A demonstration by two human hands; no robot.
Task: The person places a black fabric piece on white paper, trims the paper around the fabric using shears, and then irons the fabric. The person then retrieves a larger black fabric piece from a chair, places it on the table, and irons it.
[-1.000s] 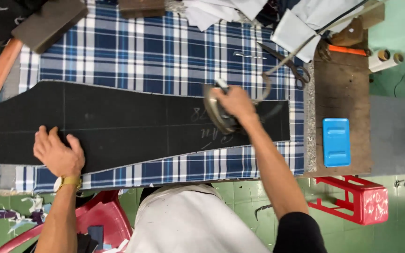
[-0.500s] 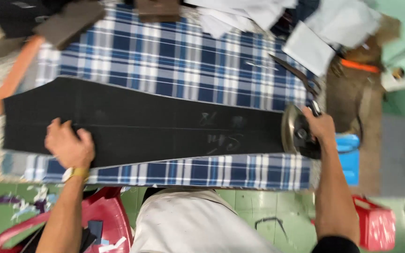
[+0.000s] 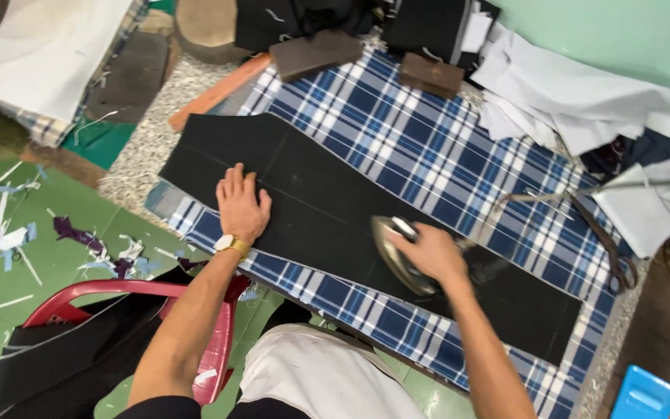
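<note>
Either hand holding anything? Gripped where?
Right hand grips the iron by its top handle. Left hand holds nothing; it lies flat on the black cloth.

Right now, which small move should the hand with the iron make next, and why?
Probably slide the iron toward the left hand. The right hand has it mid-length on the black fabric piece, and the left hand pins the cloth flat there, so that stretch looks ready for pressing.
</note>
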